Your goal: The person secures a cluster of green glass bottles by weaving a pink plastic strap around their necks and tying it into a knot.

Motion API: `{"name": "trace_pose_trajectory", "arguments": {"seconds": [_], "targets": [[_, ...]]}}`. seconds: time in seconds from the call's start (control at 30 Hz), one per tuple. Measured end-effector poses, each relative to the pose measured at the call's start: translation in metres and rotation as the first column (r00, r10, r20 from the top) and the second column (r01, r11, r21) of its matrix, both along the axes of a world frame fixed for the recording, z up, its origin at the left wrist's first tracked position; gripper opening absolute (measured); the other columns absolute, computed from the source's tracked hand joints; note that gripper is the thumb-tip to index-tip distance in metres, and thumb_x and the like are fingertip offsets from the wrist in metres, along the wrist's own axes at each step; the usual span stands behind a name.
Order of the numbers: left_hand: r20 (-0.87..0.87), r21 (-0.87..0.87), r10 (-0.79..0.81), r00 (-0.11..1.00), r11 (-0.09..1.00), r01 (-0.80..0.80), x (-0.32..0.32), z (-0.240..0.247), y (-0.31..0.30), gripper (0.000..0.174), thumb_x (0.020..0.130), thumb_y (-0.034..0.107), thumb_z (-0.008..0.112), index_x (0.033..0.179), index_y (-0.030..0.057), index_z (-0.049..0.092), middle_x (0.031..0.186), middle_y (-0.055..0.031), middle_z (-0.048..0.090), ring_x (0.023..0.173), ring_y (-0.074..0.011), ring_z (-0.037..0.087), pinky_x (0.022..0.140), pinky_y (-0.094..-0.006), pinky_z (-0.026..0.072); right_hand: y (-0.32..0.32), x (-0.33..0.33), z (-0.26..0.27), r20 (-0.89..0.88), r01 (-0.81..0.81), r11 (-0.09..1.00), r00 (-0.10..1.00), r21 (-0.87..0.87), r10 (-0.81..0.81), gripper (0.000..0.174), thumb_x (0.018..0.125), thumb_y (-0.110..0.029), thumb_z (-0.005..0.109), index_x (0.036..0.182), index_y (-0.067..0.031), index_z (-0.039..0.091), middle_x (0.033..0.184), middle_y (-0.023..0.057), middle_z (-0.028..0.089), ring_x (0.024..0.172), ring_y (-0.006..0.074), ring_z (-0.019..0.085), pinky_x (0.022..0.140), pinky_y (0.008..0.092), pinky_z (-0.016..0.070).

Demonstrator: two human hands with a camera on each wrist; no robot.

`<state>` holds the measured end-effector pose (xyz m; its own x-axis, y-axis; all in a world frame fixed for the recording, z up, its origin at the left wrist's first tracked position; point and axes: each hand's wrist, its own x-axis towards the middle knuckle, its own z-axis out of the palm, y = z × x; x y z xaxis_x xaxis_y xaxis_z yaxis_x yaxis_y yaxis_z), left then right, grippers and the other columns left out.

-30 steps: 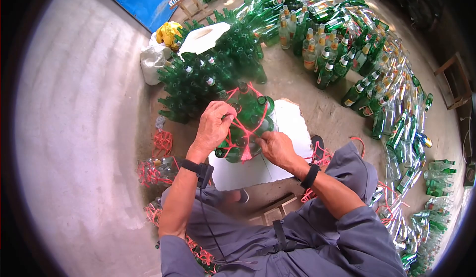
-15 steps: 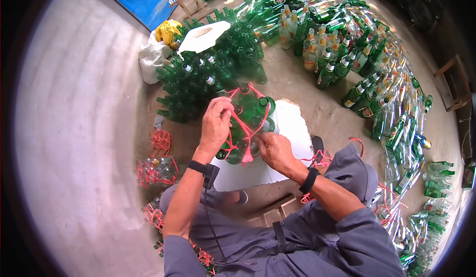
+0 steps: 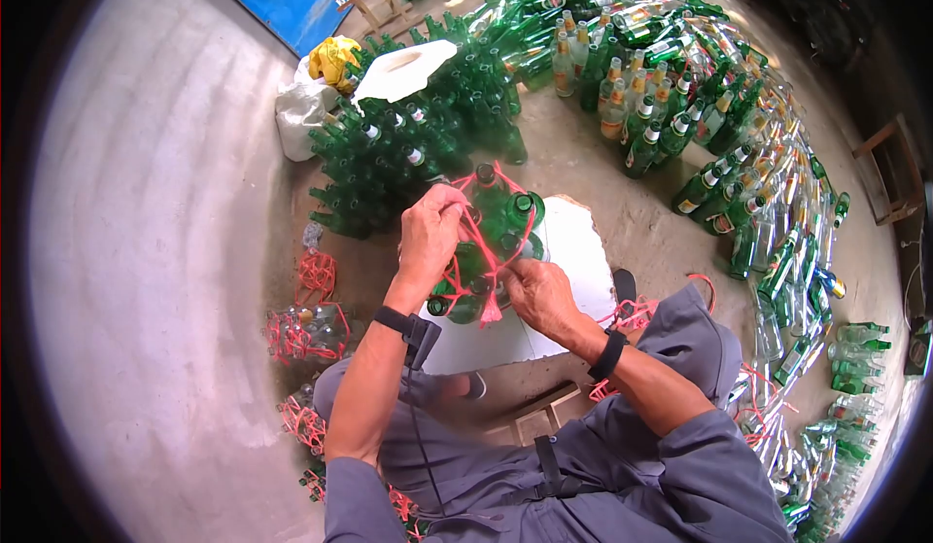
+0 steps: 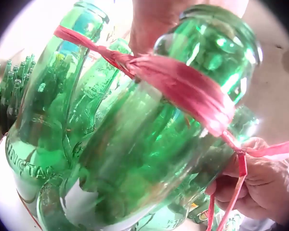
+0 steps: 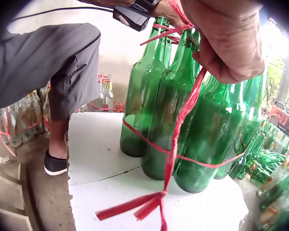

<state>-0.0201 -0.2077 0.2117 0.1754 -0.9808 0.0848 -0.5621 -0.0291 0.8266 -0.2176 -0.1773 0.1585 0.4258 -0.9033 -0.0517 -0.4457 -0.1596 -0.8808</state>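
Note:
Several green bottles [image 3: 465, 302] [image 5: 159, 96] stand bunched on a white board [image 3: 573, 251] [image 5: 98, 144], with pink cord [image 4: 183, 91] [image 5: 176, 139] round their necks and bodies. In the head view the left hand [image 3: 428, 237] pinches cord at the bunch's left side. The right hand [image 3: 544, 298] [image 5: 231, 38], at the near right of the bunch, has its fingers curled round a strand; a knotted tail of cord hangs below it in the right wrist view. Seen from the left wrist, the right hand [image 4: 260, 187] is behind the bottle necks, by the cord knot.
More green bottles [image 3: 379, 164] stand packed beyond the board. A long heap of bottles [image 3: 777, 193] curves along the right. Corded bundles [image 3: 306, 334] lie at the left near the wall. A low wooden frame [image 3: 549, 412] [image 5: 12, 185] is on the floor near the person's feet.
The left hand has shifted slightly right and up in the head view, still pinching the cord. The right hand has hardly moved.

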Motion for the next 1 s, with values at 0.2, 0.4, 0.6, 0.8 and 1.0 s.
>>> {"name": "trace_pose_trajectory", "arguments": {"seconds": [0.2,0.4,0.6,0.8,1.0], "targets": [[-0.072,0.074,0.121,0.990,0.991,-0.115,-0.010,0.011,-0.005,0.016,0.094,0.003,0.060,0.099,-0.0021,0.074,0.080,-0.0067,0.072,0.054,-0.0117,0.066,0.047,-0.0254,0.0518,0.001,0.001,0.002,0.058,0.008,1.000,0.998,0.024,-0.010,0.026,0.098,-0.026,0.060,0.095,-0.0042,0.074,0.081,0.0248,0.068,0.080,0.0468,0.065,0.071,0.0549,0.0505],[-0.033,0.147,0.114,0.993,0.983,-0.108,-0.008,0.019,-0.014,0.017,0.091,0.003,0.061,0.099,-0.0040,0.074,0.082,-0.0081,0.074,0.052,-0.0129,0.067,0.046,-0.0259,0.0519,0.003,0.003,-0.004,0.093,0.041,0.998,0.995,-0.037,-0.038,0.023,0.096,-0.021,0.062,0.094,-0.0014,0.072,0.072,0.0255,0.063,0.068,0.0445,0.065,0.062,0.0495,0.0501],[-0.016,0.197,0.140,0.990,0.971,-0.134,-0.008,0.028,-0.018,0.018,0.087,0.006,0.064,0.096,-0.0043,0.076,0.073,-0.0071,0.072,0.047,-0.0111,0.062,0.043,-0.0250,0.0478,0.003,0.005,-0.004,0.103,0.049,0.999,0.994,-0.016,-0.047,0.022,0.096,-0.020,0.062,0.095,-0.0015,0.073,0.073,0.0260,0.063,0.068,0.0441,0.065,0.062,0.0487,0.0505],[0.094,0.117,0.201,0.975,0.970,-0.211,-0.013,0.017,-0.022,0.017,0.085,0.010,0.067,0.093,-0.0007,0.078,0.067,-0.0048,0.070,0.044,-0.0105,0.059,0.043,-0.0268,0.0467,0.003,0.003,-0.001,0.080,0.038,0.999,0.996,0.005,-0.038,0.026,0.098,-0.025,0.061,0.095,-0.0023,0.073,0.075,0.0258,0.064,0.072,0.0462,0.064,0.065,0.0521,0.0499],[0.166,0.107,0.208,0.964,0.968,-0.227,-0.015,0.014,-0.023,0.017,0.086,0.010,0.065,0.092,0.0000,0.078,0.069,-0.0052,0.072,0.045,-0.0111,0.061,0.043,-0.0274,0.0477,0.002,0.004,-0.004,0.047,0.041,0.998,0.998,0.037,-0.042,0.037,0.100,-0.033,0.059,0.087,-0.0006,0.071,0.075,0.0264,0.065,0.076,0.0492,0.063,0.068,0.0561,0.0488]]}}
